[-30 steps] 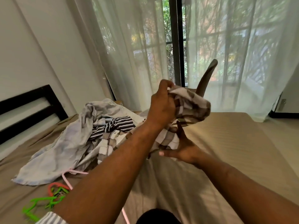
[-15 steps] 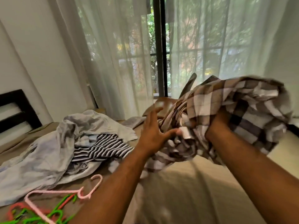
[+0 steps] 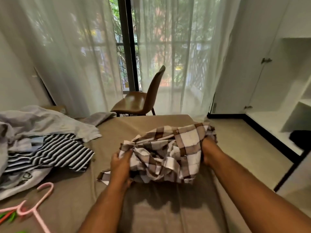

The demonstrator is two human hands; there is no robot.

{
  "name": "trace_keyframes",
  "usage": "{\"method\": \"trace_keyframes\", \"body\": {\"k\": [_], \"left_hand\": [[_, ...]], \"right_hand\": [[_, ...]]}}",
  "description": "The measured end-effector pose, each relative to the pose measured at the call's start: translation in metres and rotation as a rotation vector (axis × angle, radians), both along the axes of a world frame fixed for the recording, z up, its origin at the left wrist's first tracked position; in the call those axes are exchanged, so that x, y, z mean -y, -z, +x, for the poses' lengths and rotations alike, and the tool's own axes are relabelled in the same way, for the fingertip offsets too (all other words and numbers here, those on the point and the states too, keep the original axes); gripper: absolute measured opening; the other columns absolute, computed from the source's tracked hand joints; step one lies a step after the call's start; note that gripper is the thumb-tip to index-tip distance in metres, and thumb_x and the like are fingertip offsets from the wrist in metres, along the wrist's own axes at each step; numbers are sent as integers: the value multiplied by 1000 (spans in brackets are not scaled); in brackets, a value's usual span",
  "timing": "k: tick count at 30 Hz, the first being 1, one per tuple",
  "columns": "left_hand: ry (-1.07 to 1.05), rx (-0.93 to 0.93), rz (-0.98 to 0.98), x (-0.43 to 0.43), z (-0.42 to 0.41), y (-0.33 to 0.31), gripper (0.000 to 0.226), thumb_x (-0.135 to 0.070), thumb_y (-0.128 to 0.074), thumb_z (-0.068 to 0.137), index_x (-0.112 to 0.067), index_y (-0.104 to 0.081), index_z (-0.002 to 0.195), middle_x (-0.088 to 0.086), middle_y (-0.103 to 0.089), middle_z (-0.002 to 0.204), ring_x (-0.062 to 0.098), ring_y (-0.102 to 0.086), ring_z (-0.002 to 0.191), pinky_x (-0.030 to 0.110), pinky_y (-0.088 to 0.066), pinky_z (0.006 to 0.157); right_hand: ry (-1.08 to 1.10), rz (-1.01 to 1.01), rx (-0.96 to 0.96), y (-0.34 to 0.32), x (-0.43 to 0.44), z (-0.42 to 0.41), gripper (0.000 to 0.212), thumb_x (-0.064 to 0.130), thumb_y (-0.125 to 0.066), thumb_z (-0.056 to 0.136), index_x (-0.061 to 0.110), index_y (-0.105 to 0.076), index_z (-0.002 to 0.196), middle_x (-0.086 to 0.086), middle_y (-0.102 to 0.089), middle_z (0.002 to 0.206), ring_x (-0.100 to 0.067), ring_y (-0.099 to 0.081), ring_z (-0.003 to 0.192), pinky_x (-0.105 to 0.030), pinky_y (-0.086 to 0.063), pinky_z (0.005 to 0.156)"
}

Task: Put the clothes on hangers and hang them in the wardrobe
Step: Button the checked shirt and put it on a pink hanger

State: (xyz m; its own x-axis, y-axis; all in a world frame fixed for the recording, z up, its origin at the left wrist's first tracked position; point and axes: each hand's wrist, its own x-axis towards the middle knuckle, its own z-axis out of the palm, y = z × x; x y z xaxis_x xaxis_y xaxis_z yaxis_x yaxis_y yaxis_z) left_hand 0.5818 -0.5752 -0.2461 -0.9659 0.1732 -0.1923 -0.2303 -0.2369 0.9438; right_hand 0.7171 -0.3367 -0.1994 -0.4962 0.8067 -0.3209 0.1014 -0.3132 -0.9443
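A brown-and-white checked shirt (image 3: pixel 170 148) is bunched up just above the tan bed (image 3: pixel 151 212), held between both hands. My left hand (image 3: pixel 120 163) grips its left end. My right hand (image 3: pixel 207 149) holds its right end, with the fingers hidden in the cloth. A pink hanger (image 3: pixel 36 206) lies on the bed at the lower left, with green and orange hangers (image 3: pixel 8 216) beside it. An open white wardrobe (image 3: pixel 286 91) with shelves stands at the right.
A heap of clothes lies on the bed's left side: a pale blue garment (image 3: pixel 38 123) and a black-and-white striped one (image 3: pixel 58 153). A brown chair (image 3: pixel 141 100) stands beyond the bed by the curtained window. A dark item (image 3: pixel 301 137) sits low in the wardrobe.
The checked shirt has come down from chest height and away from the heap to sit low over the bed. My view has swung right, bringing the wardrobe in.
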Motion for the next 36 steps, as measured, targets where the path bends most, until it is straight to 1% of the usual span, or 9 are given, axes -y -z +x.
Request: {"method": "trace_keyframes", "body": {"k": [5, 10, 14, 16, 20, 23, 28, 32, 36], "left_hand": [[-40, 217, 275, 3, -16, 11, 58, -28, -83, 68, -15, -69, 122, 25, -70, 116, 44, -69, 104, 69, -51, 88], [-252, -82, 346, 16, -22, -22, 34, -7, -59, 98, -24, -55, 127, 10, -67, 122, 24, -67, 106, 38, -58, 89], [-59, -293, -704, 14, -13, -8, 74, -24, -69, 91, -24, -26, 151, 16, -36, 153, 38, -42, 135, 49, -36, 111], [-77, -312, -954, 2, 15, -8, 70, -29, -73, 85, -17, -34, 142, 19, -34, 147, 41, -36, 133, 53, -35, 107], [419, -448, -711, -24, 71, -26, 37, -54, -73, 82, -25, -60, 100, -5, -67, 96, 18, -65, 92, 25, -50, 71], [752, -165, -435, -34, 99, -19, 61, -64, -75, 72, -36, -51, 121, -15, -64, 113, 9, -63, 107, 33, -56, 94], [406, -279, -331, -31, 70, -16, 28, -11, -57, 98, -35, -63, 109, 2, -70, 117, 19, -65, 107, 42, -52, 100], [114, -272, -217, 4, 32, -35, 10, -28, -65, 94, -25, -71, 102, 5, -76, 98, 24, -72, 94, 47, -59, 86], [184, -382, -137, 37, 14, -54, 26, -34, -77, 85, -22, -68, 107, 1, -77, 89, 7, -73, 77, 21, -57, 62]], "right_hand": [[11, 38, 68, 16, -15, 31, 12, 17, -71, 93, 7, -66, 98, -16, -74, 95, -31, -71, 83, -41, -60, 77], [-10, 138, 134, 2, -30, 52, 8, 14, -67, 93, 11, -59, 93, -4, -61, 61, -19, -52, 49, -24, -41, 47], [-214, 48, 162, -21, -19, 60, 8, 11, -64, 94, 4, -66, 98, -13, -64, 62, -23, -60, 51, -28, -53, 49], [-261, -43, 70, -30, -6, 56, 10, 11, -63, 97, 4, -67, 103, -15, -68, 66, -26, -67, 58, -32, -60, 54], [-345, -117, -87, -50, 22, 46, 24, 23, -57, 102, 2, -67, 107, -20, -71, 78, -27, -69, 61, -32, -59, 54], [-549, -32, -91, -64, 43, 46, 45, 44, -58, 100, 4, -71, 116, -24, -68, 86, -30, -66, 65, -35, -57, 61], [-643, 146, -51, -71, 51, 45, 42, 42, -59, 100, 6, -72, 116, -18, -74, 110, -33, -71, 97, -41, -59, 82], [-87, 122, -85, -68, 15, 47, 24, 32, -62, 100, 11, -71, 109, -9, -77, 95, -29, -70, 87, -45, -59, 78], [219, 46, -242, -63, -12, 55, 17, 29, -59, 102, 15, -67, 96, -13, -74, 106, -26, -71, 86, -37, -59, 72]]}}
